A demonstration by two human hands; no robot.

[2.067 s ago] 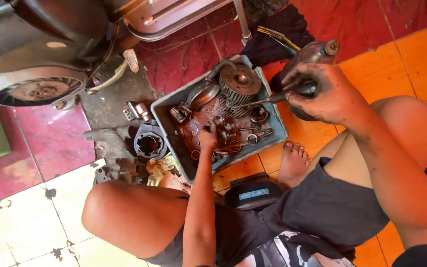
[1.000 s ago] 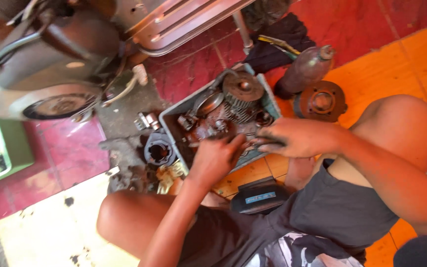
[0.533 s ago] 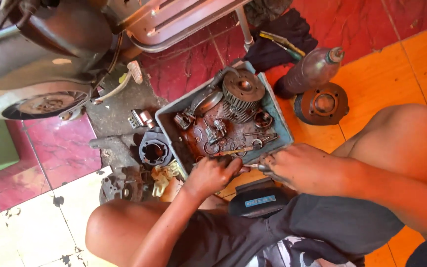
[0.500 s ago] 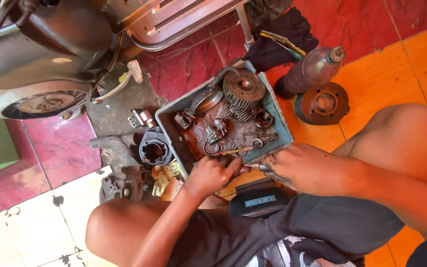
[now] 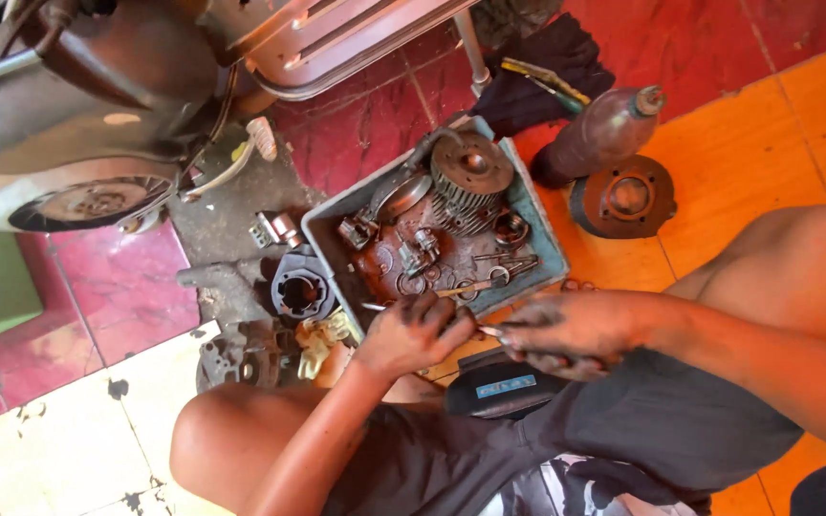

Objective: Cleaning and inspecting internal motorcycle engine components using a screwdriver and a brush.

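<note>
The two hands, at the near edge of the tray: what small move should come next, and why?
Probably finish seating the small metal piece that both greasy hands pinch between them. The left hand and right hand meet just at the near rim of the tray, so a slight forward reach would return it among the oily parts.

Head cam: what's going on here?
A person sits on a tiled floor over a grey tray of oily engine parts, including a finned cylinder. The left hand and right hand, both greasy, meet at the tray's near edge, pinching a small thin metal piece between them. A brown bottle and a round metal part lie beside the tray.
</note>
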